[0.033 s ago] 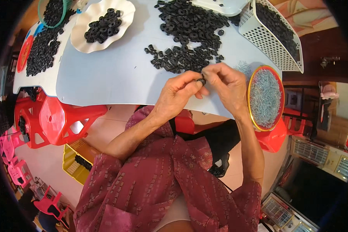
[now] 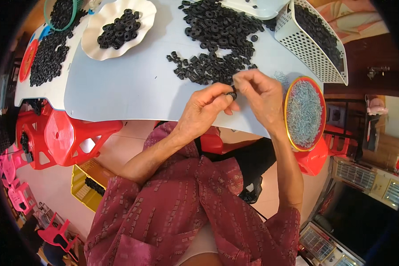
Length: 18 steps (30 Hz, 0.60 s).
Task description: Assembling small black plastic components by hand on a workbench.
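Note:
My left hand (image 2: 204, 106) is closed, pinching a small black ring-shaped plastic part (image 2: 232, 94) between thumb and forefinger above the table's near edge. Close by on the right, my right hand (image 2: 262, 96) has its thumb and forefinger pressed together just over that part. Anything in the right fingertips is too small to make out. Beyond both hands lies a loose pile of similar black parts (image 2: 219, 31). At the right table edge, beside my right wrist, a round red tray with a yellow rim (image 2: 325, 106) holds a heap of tiny clear bluish pieces (image 2: 304, 113).
A white scalloped dish (image 2: 91, 42) with black parts stands at the far left. A white perforated basket (image 2: 308, 51) full of black parts is at the far right. More black parts (image 2: 48, 64) cover the left table. Red stools (image 2: 60, 133) and a yellow crate (image 2: 82, 188) are below.
The black part in my left fingers has tipped slightly and shows a little more. My right hand has shifted only a little.

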### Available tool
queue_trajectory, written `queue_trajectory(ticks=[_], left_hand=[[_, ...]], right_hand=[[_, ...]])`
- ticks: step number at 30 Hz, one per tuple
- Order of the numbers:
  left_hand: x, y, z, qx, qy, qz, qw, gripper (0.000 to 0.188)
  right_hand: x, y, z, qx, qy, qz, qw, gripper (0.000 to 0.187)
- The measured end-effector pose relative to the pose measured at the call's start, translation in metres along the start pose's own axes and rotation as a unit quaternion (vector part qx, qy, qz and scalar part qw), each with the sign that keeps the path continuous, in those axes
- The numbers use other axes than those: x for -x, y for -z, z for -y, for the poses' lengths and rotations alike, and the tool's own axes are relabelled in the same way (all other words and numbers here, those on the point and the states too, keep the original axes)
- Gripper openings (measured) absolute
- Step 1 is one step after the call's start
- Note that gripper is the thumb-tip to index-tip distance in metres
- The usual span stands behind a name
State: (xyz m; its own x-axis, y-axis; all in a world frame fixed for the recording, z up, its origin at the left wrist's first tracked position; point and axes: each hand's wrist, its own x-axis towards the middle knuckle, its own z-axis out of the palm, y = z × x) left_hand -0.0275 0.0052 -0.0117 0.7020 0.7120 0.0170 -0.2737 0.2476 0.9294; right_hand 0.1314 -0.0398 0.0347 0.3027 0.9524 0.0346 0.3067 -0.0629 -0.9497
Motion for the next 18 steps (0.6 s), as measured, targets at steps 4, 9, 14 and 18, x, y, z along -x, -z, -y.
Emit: queue_trajectory(ticks=[4,9,14,18], left_hand=[[0.002,0.000,0.000,-0.014,0.005,0.007,1.000,0.020],[0.002,-0.002,0.000,-0.015,0.007,0.013,1.000,0.019],[0.002,-0.003,-0.002,-0.040,-0.010,0.027,0.999,0.019],[0.002,0.000,-0.006,-0.041,-0.001,0.039,0.998,0.019]], right_hand=[[-0.037,-0.008,0.011,0.169,0.104,0.003,0.980,0.012],[-0.069,-0.024,0.016,0.231,0.143,0.082,0.959,0.015],[-0.083,-0.035,0.004,0.359,0.291,0.138,0.876,0.020],[-0.085,-0.037,0.005,0.389,0.297,0.155,0.858,0.019]])
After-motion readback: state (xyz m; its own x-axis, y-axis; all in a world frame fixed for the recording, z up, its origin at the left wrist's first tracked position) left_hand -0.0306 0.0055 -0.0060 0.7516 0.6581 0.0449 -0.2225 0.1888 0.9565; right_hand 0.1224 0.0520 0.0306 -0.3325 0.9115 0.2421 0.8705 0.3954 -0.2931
